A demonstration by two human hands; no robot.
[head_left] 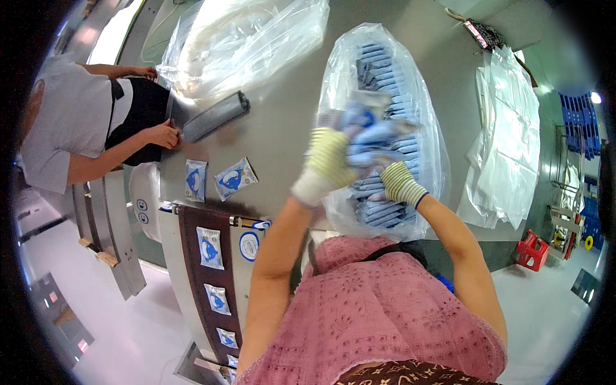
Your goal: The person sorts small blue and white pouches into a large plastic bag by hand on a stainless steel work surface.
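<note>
My left hand [326,162], in a yellow-striped knit glove, lifts a blurred bunch of blue and white sachets [372,131] out of a clear plastic bag [420,96]. My right hand [399,181], gloved the same way, is inside the bag, closed on the stacked blue sachets [378,205] near its front. The bag lies on a grey metal table [282,128] and is packed with rows of such sachets. Motion blur hides the fingers of both hands.
Two loose sachets [221,179] lie on the table's left part. A dark conveyor belt [212,276] carries several sachets toward the lower left. Another person [83,128] at the left holds a grey bar [215,115]. Clear bags [244,38] lie at the back, plastic sheets [507,141] at the right.
</note>
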